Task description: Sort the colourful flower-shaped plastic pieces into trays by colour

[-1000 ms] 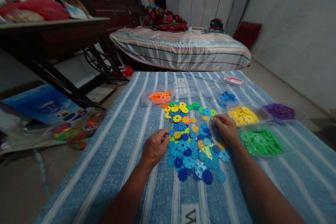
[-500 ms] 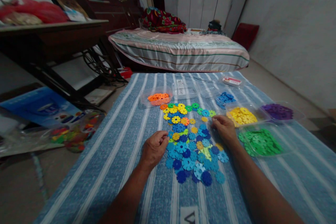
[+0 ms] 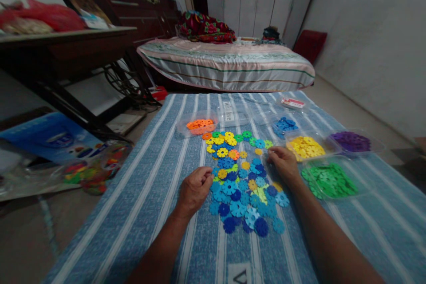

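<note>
Two hands: left hand (image 3: pixel 193 188) curls at the loose pile of flat plastic snowflake discs (image 3: pixel 244 182); right hand (image 3: pixel 282 163) lies fingers-together; five clear trays (image 3: pixel 333 179).

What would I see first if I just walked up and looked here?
The heap of colourful flower-shaped discs, mostly blue, in the middle of the striped blue cloth. The left hand rests at the heap's left edge and the right hand at its right edge. To the right, clear trays hold sorted colours: yellow discs, green discs and purple discs.
</note>
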A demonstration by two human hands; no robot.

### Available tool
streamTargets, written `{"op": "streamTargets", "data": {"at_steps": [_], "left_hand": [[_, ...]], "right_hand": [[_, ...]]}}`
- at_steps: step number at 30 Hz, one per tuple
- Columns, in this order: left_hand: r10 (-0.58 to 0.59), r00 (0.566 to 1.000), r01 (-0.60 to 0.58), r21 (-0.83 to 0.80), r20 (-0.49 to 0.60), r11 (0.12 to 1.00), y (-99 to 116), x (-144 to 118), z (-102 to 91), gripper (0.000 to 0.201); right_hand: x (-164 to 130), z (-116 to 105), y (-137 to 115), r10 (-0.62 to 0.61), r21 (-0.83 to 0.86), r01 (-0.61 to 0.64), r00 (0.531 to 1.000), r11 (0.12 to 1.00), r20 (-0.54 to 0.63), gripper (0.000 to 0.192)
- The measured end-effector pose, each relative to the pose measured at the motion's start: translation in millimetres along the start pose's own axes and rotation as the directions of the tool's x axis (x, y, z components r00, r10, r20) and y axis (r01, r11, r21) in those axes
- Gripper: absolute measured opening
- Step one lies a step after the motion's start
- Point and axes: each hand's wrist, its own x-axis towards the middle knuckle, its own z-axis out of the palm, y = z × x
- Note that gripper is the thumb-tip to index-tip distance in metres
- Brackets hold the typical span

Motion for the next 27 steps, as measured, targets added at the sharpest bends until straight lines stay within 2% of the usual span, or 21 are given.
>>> {"op": "streamTargets", "data": {"at_steps": [20,27], "left_hand": [[-0.027,1.0,0.027,-0.002,0.0,1.0,4,0,-1.9,0.019],[-0.027,1.0,0.027,-0.004,0.01,1.0,3,0,-1.0,0.02]], "right_hand": [[2,-1,8,-0.08,-0.016,0.081,0.997,0.997,0.017,0.035],[3,-2,11,-0.063,-0.007,0.063,0.998,0.998,0.02,0.033]]}}
